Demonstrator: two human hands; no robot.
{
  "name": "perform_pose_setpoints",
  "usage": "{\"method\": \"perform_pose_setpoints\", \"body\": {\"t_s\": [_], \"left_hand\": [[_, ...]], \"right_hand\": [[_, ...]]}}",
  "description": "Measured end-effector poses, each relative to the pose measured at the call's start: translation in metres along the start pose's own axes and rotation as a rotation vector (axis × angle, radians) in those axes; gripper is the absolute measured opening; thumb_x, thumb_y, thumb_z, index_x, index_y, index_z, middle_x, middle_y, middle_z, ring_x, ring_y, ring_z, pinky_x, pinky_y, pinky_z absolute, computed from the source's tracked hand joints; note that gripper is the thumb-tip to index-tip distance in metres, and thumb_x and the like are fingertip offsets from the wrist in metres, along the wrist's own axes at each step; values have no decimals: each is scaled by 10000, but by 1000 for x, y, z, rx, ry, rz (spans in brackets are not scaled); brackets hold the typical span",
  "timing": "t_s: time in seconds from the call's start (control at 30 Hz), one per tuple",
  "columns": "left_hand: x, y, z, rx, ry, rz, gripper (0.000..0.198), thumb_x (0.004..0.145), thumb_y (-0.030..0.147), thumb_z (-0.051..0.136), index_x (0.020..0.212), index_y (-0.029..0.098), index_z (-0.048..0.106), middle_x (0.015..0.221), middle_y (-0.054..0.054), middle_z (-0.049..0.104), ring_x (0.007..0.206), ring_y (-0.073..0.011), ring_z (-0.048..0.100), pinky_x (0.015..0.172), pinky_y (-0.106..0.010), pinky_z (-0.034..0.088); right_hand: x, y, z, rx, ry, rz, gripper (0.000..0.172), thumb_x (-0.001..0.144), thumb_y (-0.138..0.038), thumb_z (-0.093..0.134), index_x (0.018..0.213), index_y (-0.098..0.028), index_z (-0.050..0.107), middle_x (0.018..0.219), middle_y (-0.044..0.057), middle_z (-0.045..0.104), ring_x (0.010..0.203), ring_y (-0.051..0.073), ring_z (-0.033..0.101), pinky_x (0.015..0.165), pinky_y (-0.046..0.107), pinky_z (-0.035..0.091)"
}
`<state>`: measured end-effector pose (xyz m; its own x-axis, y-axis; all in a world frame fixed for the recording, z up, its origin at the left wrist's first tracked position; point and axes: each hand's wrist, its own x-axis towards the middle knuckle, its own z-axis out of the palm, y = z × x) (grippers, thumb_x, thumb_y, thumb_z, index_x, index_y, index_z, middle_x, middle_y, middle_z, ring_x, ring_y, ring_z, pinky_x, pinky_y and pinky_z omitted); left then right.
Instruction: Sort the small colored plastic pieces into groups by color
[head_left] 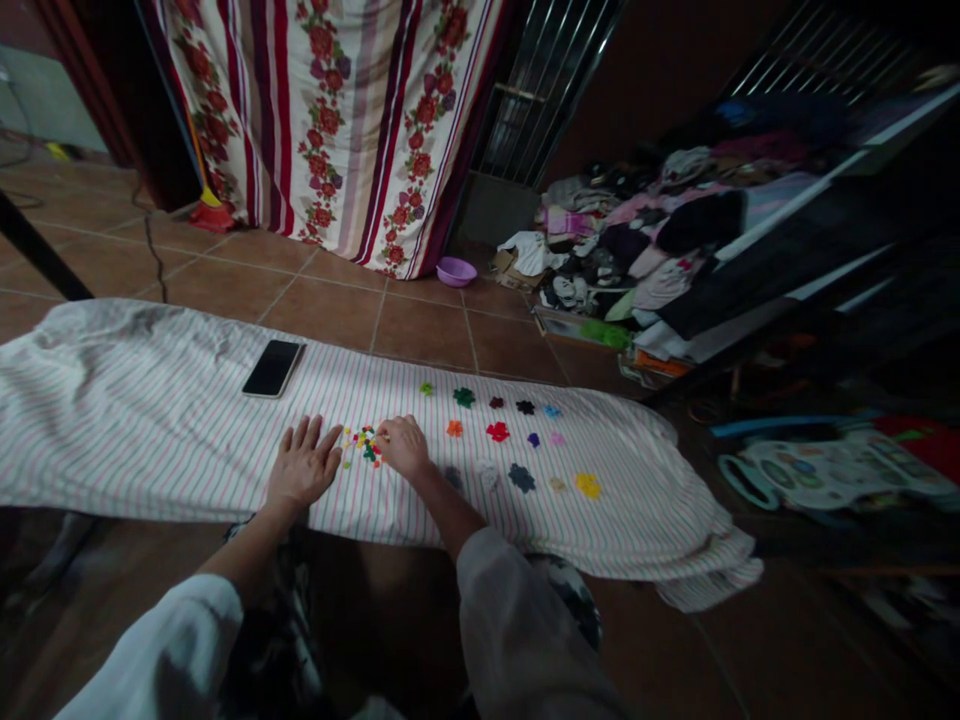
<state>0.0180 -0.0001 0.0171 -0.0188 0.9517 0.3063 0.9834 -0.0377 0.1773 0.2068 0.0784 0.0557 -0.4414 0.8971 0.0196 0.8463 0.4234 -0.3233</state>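
Note:
My left hand point(304, 465) lies on the striped cloth point(187, 440), fingers spread, just left of a mixed heap of small coloured pieces point(367, 448). At the heap's right edge, the fingers of my right hand point(405, 447) are pinched together; whatever is between them is hidden. Farther right, similar pieces lie in small groups by colour. They include dark green pieces point(463, 397), orange pieces point(454, 428), red pieces point(497, 431), dark grey pieces point(522, 477) and yellow pieces point(589, 486). The pieces are too small for me to tell their kind.
A phone point(274, 369) lies on the cloth beyond my left hand. Past the cloth are a floral curtain point(322, 130), a purple basin point(456, 271) and a red broom point(212, 213). Heaped clothes point(645, 230) fill the back right.

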Motion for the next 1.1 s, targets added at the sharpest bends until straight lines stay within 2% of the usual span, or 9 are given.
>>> {"method": "perform_pose_setpoints", "body": {"t_s": [0.17,0.37,0.57,0.7,0.9,1.1], "left_hand": [[0,0,-1,7,0,9,487,911,401,389,1334,239,568,1459,-158,466,1396,-360,351,1104,-564,286],[0,0,-3,57,-15,9,481,908,403,394,1334,258,565,1450,-131,487,1390,-332,373,1100,-542,316],[0,1,0,70,-8,3,483,910,412,382,1328,260,570,1450,-126,489,1391,-329,370,1100,-538,315],[0,0,1,103,-13,12,484,908,417,392,1334,263,565,1455,-121,484,1393,-323,369,1107,-522,311],[0,-1,2,74,-12,10,486,916,419,386,1344,264,554,1466,-124,468,1403,-325,352,1111,-535,304],[0,-1,2,87,-10,11,488,911,422,390,1352,284,546,1455,-109,486,1397,-326,362,1109,-527,309]], "right_hand": [[-2,9,0,115,98,45,119,850,-216,580,895,-235,688,929,8,723,942,177,575,824,261,395],[4,32,-15,166,181,103,122,833,-193,582,922,-213,664,920,16,718,922,179,599,835,269,413],[18,80,-35,134,322,148,178,839,-170,533,934,-203,680,946,38,719,912,180,611,867,297,417],[27,117,-47,98,393,249,207,823,-168,527,920,-204,706,928,42,724,892,188,613,845,297,429],[35,160,-58,45,377,386,236,826,-153,526,934,-209,728,926,59,735,875,193,626,827,303,440],[40,177,-56,15,378,411,243,834,-160,529,941,-216,740,926,76,733,849,199,628,791,313,446]]}}
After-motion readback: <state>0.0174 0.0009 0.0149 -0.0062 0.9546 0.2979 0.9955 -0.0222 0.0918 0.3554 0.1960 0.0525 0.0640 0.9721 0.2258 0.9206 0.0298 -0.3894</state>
